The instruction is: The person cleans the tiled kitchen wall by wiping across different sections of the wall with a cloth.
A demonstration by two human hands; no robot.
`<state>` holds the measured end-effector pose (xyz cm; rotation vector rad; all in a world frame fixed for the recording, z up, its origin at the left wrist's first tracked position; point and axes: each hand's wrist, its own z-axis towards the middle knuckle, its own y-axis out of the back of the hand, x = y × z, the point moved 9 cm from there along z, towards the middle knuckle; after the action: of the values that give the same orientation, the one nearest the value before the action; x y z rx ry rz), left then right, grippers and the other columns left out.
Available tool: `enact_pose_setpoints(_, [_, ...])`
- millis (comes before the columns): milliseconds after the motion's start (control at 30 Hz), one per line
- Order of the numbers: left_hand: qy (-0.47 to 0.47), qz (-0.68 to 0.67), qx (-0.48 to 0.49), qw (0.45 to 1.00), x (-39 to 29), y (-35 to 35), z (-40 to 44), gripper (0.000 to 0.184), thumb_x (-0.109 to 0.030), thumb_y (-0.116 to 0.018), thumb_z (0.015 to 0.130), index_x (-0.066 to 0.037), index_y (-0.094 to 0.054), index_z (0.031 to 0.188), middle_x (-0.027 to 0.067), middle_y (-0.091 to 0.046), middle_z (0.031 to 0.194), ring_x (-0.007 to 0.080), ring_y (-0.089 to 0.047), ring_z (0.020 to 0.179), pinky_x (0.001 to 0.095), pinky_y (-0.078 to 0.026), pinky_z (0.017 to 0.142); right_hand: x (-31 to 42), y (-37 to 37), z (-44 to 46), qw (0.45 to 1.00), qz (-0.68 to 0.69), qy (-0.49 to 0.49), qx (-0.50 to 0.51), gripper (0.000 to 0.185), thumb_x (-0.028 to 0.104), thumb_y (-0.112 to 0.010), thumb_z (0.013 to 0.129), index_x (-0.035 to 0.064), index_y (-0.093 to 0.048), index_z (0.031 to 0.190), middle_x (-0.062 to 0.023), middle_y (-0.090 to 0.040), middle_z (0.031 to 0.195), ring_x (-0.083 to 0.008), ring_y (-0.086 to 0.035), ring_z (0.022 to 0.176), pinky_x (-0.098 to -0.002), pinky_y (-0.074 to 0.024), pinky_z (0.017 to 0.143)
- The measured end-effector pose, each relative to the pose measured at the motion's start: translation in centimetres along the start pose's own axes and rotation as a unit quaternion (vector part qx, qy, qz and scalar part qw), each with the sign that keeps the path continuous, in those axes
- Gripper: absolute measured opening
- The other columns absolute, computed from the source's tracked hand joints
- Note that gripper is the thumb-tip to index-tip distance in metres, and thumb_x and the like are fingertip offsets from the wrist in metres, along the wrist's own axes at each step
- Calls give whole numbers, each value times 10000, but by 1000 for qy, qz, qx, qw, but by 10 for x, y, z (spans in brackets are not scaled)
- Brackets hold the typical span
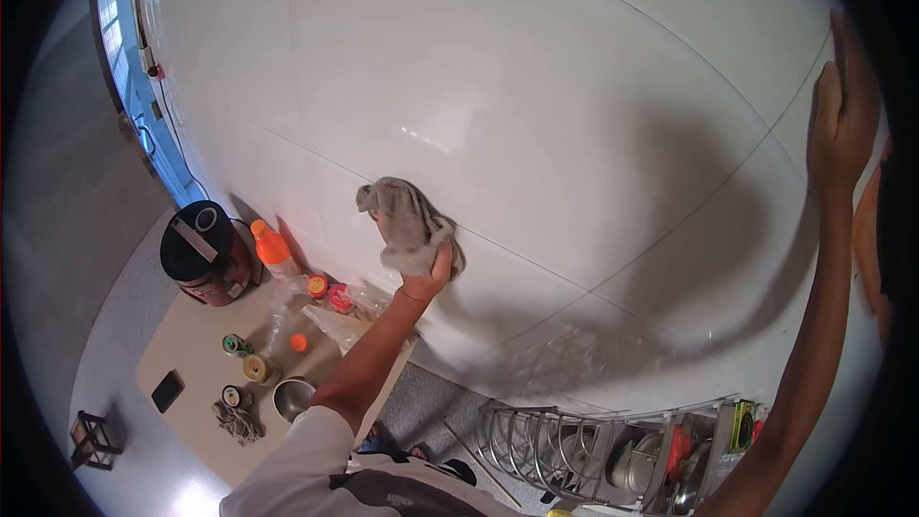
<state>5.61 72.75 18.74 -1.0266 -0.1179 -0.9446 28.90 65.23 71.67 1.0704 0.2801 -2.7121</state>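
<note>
The left hand (433,273) has hold of a grey-brown cloth (407,215) against the glossy tiled wall (574,134), just beyond the far edge of the surface (206,354); the cloth covers most of its fingers, so how tightly they curl cannot be told. The right hand (847,120), far to the right, is open with its fingers stretched out, apparently resting on the wall as a brace and gripping nothing visible. To work well here, the cloth would best be spread flat under the palm, with even pressure over the tile joints and its loose folds gathered in, since a hanging corner could catch the orange bottle (273,247) or the red-lidded jars (317,285) close below. Leaning too far could also bring the forearm down on the metal bowl (294,400) at the surface's right side. A dark cooker (203,254) stands at the far left corner, and a phone (168,391) lies near the left edge. Beyond are a small stool (93,440) on the speckled floor to the left and a wire rack (536,445) of cookware to the right.
</note>
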Motion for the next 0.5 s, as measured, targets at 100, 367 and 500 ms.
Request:
enact_pose_setpoints(100, [280,-745,-57,602,73,-7,7,397,-250,-621,834,-72,-551,1182,99,-581,1067,268,-564,1012,401,-453,927,-3,-1,-1,998,14,-44,34,407,256,-419,955,145,-534,1330,-100,-564,1318,-274,-557,1192,-389,-434,1016])
enact_pose_setpoints(367, [284,-918,-259,96,167,-3,30,310,-332,-694,762,-123,-686,990,11,-673,973,232,-642,841,437,-405,990,14,10,5,999,-13,7,-34,397,224,-428,950,164,-534,1328,-93,-568,1314,-265,-552,1196,-386,-409,1042])
enact_pose_setpoints(500, [256,-963,-75,-29,96,-65,26,350,-329,-689,774,-100,-664,1038,78,-652,976,283,-608,957,441,-375,1014,17,11,4,999,-38,18,-35,396,216,-437,943,174,-537,1324,-88,-553,1331,-262,-534,1215,-394,-410,1042])
